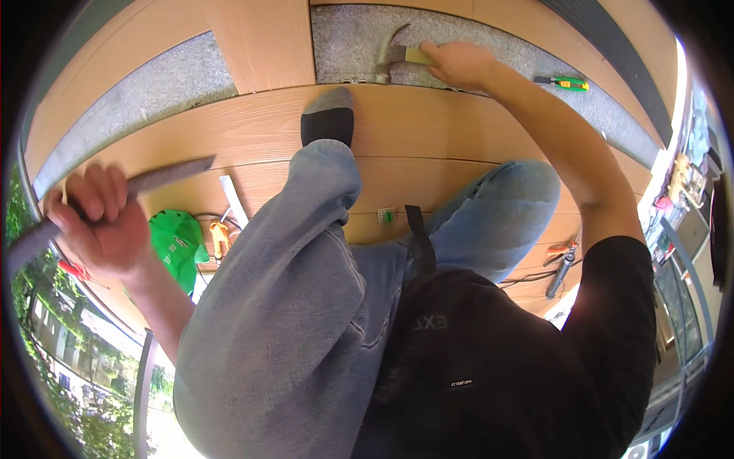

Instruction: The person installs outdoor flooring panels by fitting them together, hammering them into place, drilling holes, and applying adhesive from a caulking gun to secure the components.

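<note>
My left hand [103, 222] is closed around a long, flat, dark metal bar [172, 174], raised at the left. One end of the bar points right, over the wood-look boards; the other runs to the left rim of the view. My right hand [461, 65] reaches out at the far side and grips a claw hammer [385, 55] by its handle. The hammer head is over a strip of grey, rough floor [348, 34] between the boards, close to the edge of a plank [405, 115]. Whether it touches the plank I cannot tell.
A green-and-yellow handled tool [563, 83] lies in the grey gap. Left of my leg are a green cap [177, 243], an orange-handled tool [220, 239] and a pale metal strip [233, 199]. A small green-and-white item [387, 216] sits between my legs; orange-handled pliers [563, 249] lie to the right.
</note>
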{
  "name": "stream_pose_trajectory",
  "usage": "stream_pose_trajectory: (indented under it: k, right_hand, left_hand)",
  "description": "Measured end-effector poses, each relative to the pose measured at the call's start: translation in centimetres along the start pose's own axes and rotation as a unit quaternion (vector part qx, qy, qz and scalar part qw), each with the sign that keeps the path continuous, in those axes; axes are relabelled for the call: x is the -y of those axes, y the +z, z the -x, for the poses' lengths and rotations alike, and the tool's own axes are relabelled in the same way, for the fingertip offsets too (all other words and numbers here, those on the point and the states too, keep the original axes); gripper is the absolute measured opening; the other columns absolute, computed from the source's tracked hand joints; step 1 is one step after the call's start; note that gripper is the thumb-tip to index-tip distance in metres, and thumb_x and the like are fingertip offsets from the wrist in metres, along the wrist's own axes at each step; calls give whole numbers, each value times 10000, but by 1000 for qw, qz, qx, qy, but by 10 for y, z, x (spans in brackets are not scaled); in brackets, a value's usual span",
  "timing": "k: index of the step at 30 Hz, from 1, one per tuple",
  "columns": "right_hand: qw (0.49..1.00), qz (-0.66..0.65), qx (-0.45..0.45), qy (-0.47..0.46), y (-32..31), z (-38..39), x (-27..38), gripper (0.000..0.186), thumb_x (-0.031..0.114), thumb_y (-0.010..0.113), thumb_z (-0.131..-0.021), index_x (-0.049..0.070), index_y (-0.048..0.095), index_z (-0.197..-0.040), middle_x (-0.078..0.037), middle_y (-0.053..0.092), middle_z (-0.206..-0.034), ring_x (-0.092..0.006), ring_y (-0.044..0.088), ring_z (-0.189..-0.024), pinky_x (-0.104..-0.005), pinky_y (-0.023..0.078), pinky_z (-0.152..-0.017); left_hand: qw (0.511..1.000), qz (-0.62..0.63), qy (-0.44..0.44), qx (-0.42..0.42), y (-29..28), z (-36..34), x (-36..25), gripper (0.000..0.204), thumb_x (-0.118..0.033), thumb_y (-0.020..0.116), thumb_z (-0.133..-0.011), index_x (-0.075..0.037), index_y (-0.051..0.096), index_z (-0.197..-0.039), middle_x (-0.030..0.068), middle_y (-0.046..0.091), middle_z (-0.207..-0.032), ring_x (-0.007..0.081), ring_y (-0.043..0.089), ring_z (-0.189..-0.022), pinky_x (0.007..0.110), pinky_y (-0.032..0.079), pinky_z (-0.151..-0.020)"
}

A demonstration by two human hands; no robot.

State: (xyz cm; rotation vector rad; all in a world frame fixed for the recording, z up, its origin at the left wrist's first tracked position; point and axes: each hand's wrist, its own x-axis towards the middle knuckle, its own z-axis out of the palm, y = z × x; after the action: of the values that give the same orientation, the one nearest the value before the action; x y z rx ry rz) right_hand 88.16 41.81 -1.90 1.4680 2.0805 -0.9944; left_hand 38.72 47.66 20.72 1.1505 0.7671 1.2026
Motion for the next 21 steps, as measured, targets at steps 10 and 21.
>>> stream_pose_trajectory:
  k: [10, 21]
  right_hand:
    - [999, -14, 17, 34, 3, 8, 2, 332, 282, 587, -1030, 123, 480, -1300, -195, 727, -973, -454, 697, -914, -578, 541, -790]
    - [885, -364, -155, 247, -5, 129, 19, 472, 272, 722, -936, 27, 544, -1299, -262, 712, -992, -419, 710, -920, -496, 561, -823]
  left_hand:
    - [955, 151, -129, 220, 130, -87, 125, 368, -311, 419, -1135, -157, 376, -803, -12, 349, -708, 165, 310, -718, 353, 315, -731]
    - [926, -169, -50, 334, 199, -46, 186, 153, -193, 738, -954, -92, 636, -904, 25, 610, -818, 179, 610, -769, 370, 497, -654]
